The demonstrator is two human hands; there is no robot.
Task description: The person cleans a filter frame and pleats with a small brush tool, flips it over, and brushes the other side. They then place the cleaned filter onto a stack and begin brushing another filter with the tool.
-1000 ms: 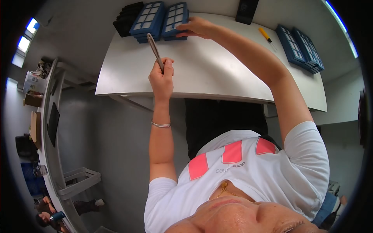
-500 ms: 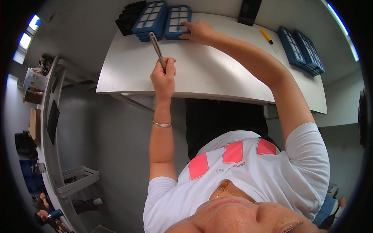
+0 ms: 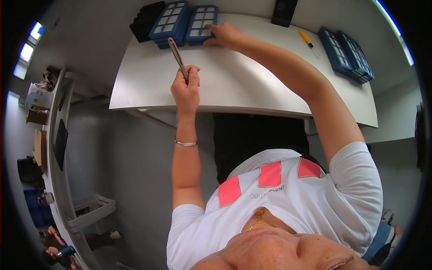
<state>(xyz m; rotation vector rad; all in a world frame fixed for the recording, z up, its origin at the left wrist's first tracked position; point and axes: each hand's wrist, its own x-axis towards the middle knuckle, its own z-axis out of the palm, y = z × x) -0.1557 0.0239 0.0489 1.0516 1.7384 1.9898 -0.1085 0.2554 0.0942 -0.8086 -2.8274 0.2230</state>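
My left hand (image 3: 185, 92) is closed around a slim grey metal tool (image 3: 177, 53) with a hole near its upper end. The tool points up and away, over the table's left part; its lower end is hidden in my fist. My right hand (image 3: 227, 37) reaches across the table to a blue-framed filter (image 3: 202, 20) with white cells. Its thumb and index finger are spread apart, touching the filter's right side. Left of that filter is a stack of similar blue filters (image 3: 169, 19), partly behind the tool's tip.
Black pieces (image 3: 146, 20) stand at the table's far left corner. A black device (image 3: 284, 12) is at the back edge. A yellow-handled screwdriver (image 3: 306, 38) lies to the right, near more blue filters (image 3: 348, 55). On the left is a side bench (image 3: 63, 189); a person (image 3: 54, 245) is beyond it.
The whole view has shifted slightly left. Both hands keep nearly the same positions relative to the filters and table; the tool is still in my left hand.
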